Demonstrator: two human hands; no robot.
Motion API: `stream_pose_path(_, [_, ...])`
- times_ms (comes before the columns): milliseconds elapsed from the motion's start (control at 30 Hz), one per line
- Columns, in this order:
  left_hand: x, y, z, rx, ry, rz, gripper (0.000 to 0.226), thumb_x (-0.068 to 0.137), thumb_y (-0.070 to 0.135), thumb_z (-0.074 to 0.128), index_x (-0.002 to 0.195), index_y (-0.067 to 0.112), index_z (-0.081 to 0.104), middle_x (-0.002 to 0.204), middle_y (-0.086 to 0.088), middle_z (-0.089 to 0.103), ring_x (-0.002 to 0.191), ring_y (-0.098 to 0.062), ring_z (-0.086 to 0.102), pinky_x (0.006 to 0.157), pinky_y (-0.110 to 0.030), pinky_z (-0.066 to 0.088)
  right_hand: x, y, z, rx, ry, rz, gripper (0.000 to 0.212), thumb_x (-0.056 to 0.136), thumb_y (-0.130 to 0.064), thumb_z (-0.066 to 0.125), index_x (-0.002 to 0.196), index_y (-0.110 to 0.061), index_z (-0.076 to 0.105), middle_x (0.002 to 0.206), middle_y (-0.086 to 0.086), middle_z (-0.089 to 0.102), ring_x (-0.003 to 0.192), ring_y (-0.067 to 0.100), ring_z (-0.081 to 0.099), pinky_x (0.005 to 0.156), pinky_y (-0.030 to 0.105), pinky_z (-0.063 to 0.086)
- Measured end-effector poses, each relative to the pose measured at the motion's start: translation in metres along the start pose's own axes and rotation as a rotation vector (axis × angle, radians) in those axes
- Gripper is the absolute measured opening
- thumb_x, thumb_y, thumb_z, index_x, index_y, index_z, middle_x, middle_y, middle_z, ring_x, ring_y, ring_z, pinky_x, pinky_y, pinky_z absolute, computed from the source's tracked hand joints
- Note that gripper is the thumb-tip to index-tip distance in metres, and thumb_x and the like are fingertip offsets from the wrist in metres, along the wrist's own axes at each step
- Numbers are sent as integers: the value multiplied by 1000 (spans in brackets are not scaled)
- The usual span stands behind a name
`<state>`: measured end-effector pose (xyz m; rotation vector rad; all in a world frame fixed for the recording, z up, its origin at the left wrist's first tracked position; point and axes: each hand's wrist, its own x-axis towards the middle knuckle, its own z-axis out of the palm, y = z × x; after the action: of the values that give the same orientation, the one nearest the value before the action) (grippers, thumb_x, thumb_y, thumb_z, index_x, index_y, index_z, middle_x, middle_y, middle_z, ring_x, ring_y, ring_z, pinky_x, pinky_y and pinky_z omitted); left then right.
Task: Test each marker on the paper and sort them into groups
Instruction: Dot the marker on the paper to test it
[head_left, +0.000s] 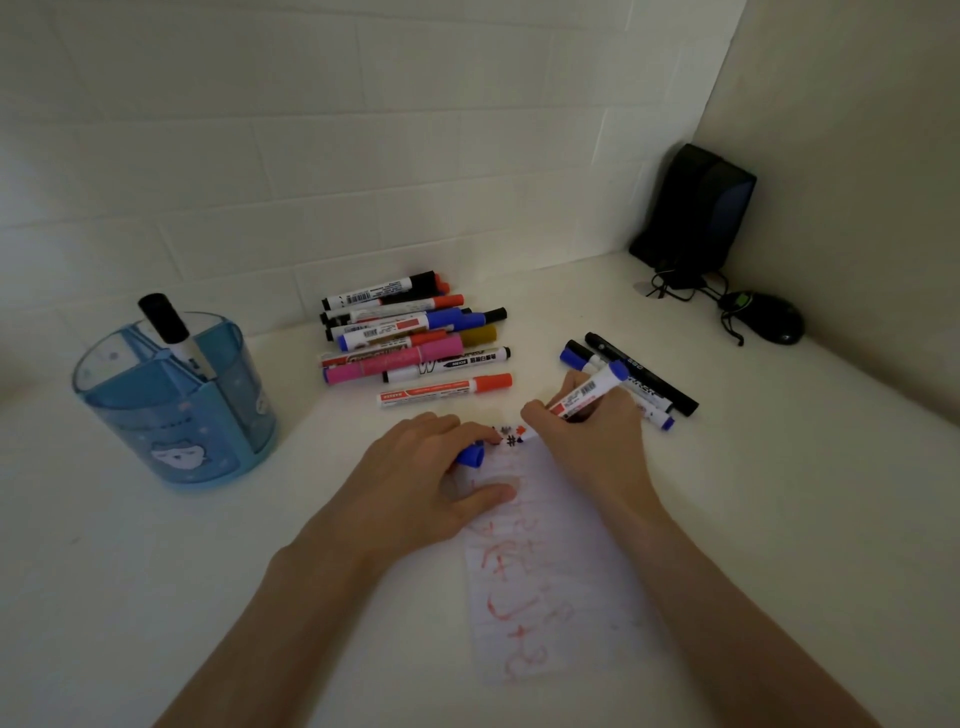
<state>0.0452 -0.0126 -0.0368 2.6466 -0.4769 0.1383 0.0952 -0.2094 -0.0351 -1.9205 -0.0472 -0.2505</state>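
Note:
My right hand (592, 441) grips an uncapped blue marker (587, 394) with its tip on the top edge of the paper (556, 582), beside small black and red test marks. My left hand (431, 478) rests on the paper's upper left corner, thumb pressing the sheet, and holds the blue cap (471, 455) in its fingers. A pile of several markers (410, 332) in black, red, blue and pink lies behind the paper. A smaller group of markers (644, 384) lies to the right, behind my right hand.
A blue translucent pen holder (176, 410) at the left holds one black-capped marker (174, 332). A black speaker (696, 208) and a dark mouse (769, 317) with cables sit in the far right corner. Tiled walls close the table at the back and right.

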Motion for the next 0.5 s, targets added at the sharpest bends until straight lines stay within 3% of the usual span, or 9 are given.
stream_pose_path(500, [0, 5, -4, 19, -31, -12, 68, 84, 77, 49, 141, 40, 46, 119, 16, 56, 106, -5, 49, 96, -26, 43, 1, 0, -1, 7, 10, 31, 39, 82, -13, 77, 63, -21, 44, 46, -16, 50, 40, -1, 44, 43, 11, 39])
